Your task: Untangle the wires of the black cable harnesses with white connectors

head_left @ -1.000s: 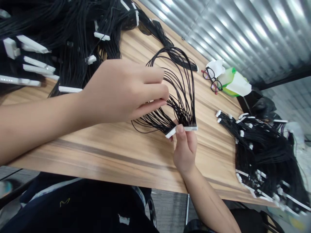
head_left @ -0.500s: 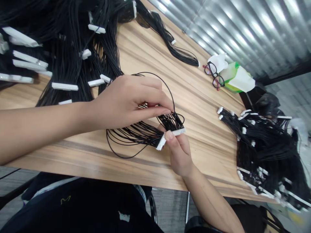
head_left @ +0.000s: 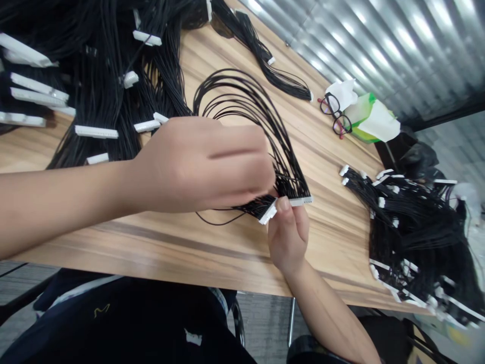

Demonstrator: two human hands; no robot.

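Note:
A wire harness of black wires (head_left: 282, 136) with white connectors is held over the table. My right hand (head_left: 288, 235) is closed on it near two connectors, a long one (head_left: 301, 201) and a smaller tilted one (head_left: 268, 212), with the thumb pressed between them. The wires rise in a wide loop and pass behind my left hand (head_left: 212, 164). That hand is blurred, its back toward me and its fingers curled in among the wires. The fingertips are hidden, so what they grip cannot be made out. A single wire hangs below it.
Large piles of black harnesses with white connectors lie at the left (head_left: 106, 91) and at the right (head_left: 413, 227). Another bundle (head_left: 284, 83) lies near the corrugated metal wall (head_left: 364, 45). Glasses (head_left: 335, 114) and a green-and-white tissue pack (head_left: 369, 119) rest by the table's far edge.
My right hand has shifted slightly right and up with the connectors. My left hand has turned and curled in, and the wires now stand up in a big loop behind it.

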